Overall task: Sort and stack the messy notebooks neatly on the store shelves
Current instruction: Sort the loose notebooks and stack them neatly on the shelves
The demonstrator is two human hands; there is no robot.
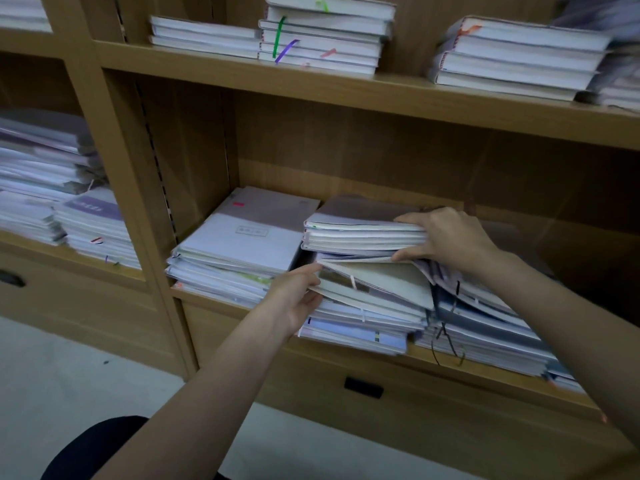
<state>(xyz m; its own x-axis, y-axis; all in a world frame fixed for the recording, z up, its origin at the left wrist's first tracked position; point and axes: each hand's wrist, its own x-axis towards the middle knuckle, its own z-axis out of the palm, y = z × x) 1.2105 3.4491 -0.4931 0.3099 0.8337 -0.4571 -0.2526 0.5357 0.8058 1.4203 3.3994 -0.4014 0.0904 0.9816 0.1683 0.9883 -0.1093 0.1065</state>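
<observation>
Several stacks already sit squared on the upper shelf [346, 86]: a low white stack [204, 36] at the left, a taller one with coloured ribbon markers [322, 32] in the middle, and a thick stack [516, 53] at the right. The far right edge there is blurred, so I cannot judge it. In the bay to the left, the piles [52, 188] look only roughly stacked, with edges stepping out.

The lower shelf [485, 372] holds the work in hand. Its left pile [239, 251] is fairly even, topped by a pale cover. The middle pile [363, 306] is split open, and the heap to its right [485, 323] is plainly messy, with covers fanned out and dark elastic cords dangling over the shelf edge.

The right hand [450, 237] has its grip closed on a small bundle of notebooks [363, 230], thumb under and fingers over, lifting it clear of the pile below. The left hand [298, 296] has fingers straight and loose, pressing against a tilted cream-covered notebook [381, 282] beneath that bundle, holding nothing.

By my reading the task is about midway: the upper shelf looks finished, while the middle and right piles of the lower shelf, and perhaps the left bay, remain to be sorted.
</observation>
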